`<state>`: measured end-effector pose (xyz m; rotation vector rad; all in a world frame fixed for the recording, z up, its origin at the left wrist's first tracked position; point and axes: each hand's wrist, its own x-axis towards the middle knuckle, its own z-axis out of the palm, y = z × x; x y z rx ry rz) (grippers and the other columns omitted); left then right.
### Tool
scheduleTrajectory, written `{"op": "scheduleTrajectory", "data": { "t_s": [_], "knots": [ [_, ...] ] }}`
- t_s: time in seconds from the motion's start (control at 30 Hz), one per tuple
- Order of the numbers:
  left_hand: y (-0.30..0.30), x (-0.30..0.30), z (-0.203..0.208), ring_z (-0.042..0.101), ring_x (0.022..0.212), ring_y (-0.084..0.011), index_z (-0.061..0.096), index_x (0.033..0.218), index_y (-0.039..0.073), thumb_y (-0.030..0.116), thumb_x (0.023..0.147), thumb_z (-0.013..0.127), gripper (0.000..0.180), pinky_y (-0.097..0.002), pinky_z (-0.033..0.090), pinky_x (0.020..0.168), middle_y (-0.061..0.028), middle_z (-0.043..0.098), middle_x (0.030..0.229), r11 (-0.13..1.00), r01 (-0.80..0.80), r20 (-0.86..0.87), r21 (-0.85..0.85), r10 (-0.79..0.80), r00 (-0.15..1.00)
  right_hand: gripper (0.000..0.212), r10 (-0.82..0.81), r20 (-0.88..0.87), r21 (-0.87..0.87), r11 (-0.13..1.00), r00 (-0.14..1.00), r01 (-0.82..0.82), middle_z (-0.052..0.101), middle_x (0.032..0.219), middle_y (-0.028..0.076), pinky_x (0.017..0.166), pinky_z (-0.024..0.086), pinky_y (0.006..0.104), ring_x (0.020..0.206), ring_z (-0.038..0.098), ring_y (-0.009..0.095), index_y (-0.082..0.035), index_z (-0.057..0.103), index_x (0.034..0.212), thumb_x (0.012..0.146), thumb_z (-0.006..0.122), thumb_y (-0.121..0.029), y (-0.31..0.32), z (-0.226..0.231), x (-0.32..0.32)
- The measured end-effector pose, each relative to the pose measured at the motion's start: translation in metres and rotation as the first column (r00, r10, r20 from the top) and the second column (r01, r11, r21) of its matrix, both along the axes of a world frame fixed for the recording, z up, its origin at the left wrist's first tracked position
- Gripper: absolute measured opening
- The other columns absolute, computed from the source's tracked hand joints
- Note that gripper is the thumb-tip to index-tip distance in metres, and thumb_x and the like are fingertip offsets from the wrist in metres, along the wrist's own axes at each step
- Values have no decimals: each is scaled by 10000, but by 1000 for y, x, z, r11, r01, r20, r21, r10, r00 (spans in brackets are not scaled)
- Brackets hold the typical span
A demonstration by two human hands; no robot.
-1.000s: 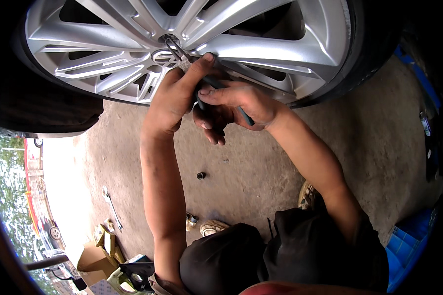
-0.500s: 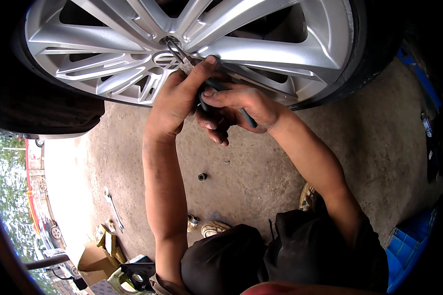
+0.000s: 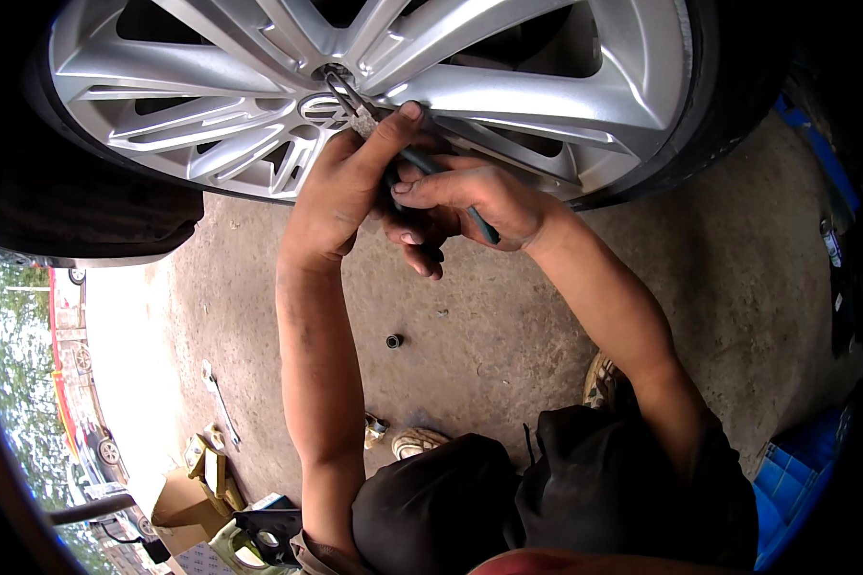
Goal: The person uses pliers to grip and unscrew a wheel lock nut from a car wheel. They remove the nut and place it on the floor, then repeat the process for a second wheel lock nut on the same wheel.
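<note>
Both hands are on a pair of pliers (image 3: 363, 122) with long narrow jaws and dark green handles. The jaw tips reach into a dark recess (image 3: 329, 73) near the hub of a silver alloy wheel (image 3: 537, 101), just above its round centre cap (image 3: 322, 109). My left hand (image 3: 340, 196) is closed around the pliers near the joint, thumb pointing up along them. My right hand (image 3: 494, 196) wraps the handles from the right, one handle end sticking out below the palm. What the tips touch inside the recess cannot be made out.
A small dark socket (image 3: 394, 341) lies on the concrete floor (image 3: 489, 335) below the hands. To the left are a wrench (image 3: 222, 407) and an open cardboard box (image 3: 184, 503). A blue crate (image 3: 801, 479) stands at lower right. The black tyre (image 3: 714, 86) rises at right.
Both hands and the pliers keep nearly the same place at the wheel. The right hand's lower fingers have shifted slightly upward; the whole view has moved a little.
</note>
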<state>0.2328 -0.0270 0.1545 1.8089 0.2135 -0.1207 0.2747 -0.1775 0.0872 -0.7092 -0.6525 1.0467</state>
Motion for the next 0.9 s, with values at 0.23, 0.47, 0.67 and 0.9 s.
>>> {"op": "scheduleTrajectory", "data": {
  "t_s": [0.23, 0.47, 0.67, 0.9],
  "knots": [
    [0, 2, -3, 590, 472, -135, 673, 982, -61, 495, 905, 632, 563, -212, 468, 412, -83, 635, 668, 999, -32, 24, 25, 31, 999, 255, 2, -18, -15, 1000, 1000, -2, 567, 726, 65, 523, 491, 314, 601, 605, 199, -7, 546, 940, 950, 539, -263, -2, 1, 1],
    [-1, 2, 2, 600, 516, -135, 677, 987, -53, 481, 914, 619, 542, -217, 459, 432, -82, 641, 663, 1000, 2, -11, 1, -2, 1000, 209, 21, -109, 42, 999, 994, -17, 516, 701, 55, 509, 473, 307, 575, 562, 188, 17, 542, 896, 927, 524, -189, 5, -7, 1],
    [-2, -2, 2, 573, 541, -97, 685, 941, 1, 470, 899, 646, 472, -198, 400, 457, -41, 633, 661, 1000, -8, 0, -3, 8, 1000, 172, 38, -123, 58, 998, 992, -31, 513, 699, 66, 505, 467, 307, 562, 552, 190, 11, 534, 840, 898, 520, -150, 5, -7, -2],
    [4, -1, -6, 643, 700, -161, 688, 989, -42, 420, 907, 652, 470, -261, 500, 626, -107, 689, 812, 998, 61, -46, 6, -61, 997, 130, 22, -55, 83, 996, 998, -18, 525, 712, 85, 519, 459, 300, 558, 549, 182, 3, 528, 858, 857, 538, -127, 3, -13, -11]
  ]
}}
